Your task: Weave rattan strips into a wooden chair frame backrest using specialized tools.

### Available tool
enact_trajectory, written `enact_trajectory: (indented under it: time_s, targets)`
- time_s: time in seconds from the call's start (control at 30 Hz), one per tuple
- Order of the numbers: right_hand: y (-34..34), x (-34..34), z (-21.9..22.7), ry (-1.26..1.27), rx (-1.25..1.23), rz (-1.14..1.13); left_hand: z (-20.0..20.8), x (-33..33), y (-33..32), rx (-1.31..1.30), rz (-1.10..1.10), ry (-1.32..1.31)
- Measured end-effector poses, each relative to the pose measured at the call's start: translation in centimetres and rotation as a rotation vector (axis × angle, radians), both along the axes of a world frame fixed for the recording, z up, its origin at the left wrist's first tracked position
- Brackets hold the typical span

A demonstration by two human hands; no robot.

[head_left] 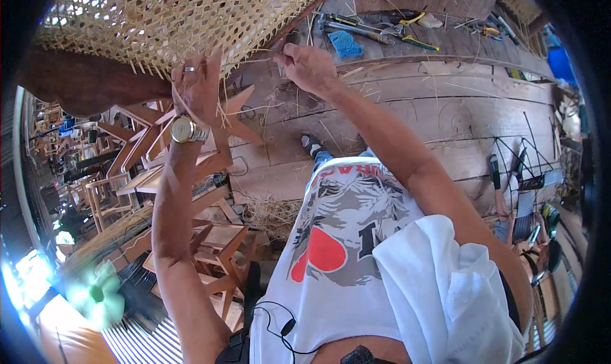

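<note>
A woven cane panel (172, 23) fills the upper left, with loose strand ends along its lower edge. My left hand (194, 87), wearing a ring and a wristwatch (184, 129), is at that edge, its fingers closed on cane; the fingertips are partly hidden. To the right, my right hand (309, 68) pinches a thin cane strand (251, 61) between thumb and forefinger. The strand stretches leftward from it to the panel edge beside my left hand. A dark carved wooden frame (89, 80) borders the panel at the left.
On a wooden bench (433, 42) at the far side lie yellow-handled pliers (401, 31), a hammer-like tool (359, 31) and a blue sponge (345, 43). Wooden chair parts (143, 141) crowd the left. Plank flooring (407, 119) bears cane scraps. A green fan (98, 294) stands lower left.
</note>
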State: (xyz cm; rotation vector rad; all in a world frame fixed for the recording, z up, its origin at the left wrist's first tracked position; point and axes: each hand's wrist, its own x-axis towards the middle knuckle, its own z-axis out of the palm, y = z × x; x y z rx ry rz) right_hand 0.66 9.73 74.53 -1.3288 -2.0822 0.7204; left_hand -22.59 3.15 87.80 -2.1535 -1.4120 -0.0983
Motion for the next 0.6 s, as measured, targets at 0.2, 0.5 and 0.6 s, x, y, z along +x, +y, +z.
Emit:
enact_trajectory:
  time_s: [0.2, 0.5, 0.6]
  targets:
    - [1.3, 6.4, -2.4, -0.245, -0.082, -0.036, -0.1, -0.4, -1.3, 0.012, -0.019, -0.012]
    - [-1.3, 20.1, -11.0, -0.1, -0.159, -0.185, -5.3, 11.0, 3.2, -0.199, 0.141, 0.07]
    - [-3.1, 21.5, -13.7, -0.107, -0.139, -0.19, -5.2, 12.3, 4.3, -0.309, 0.23, 0.195]
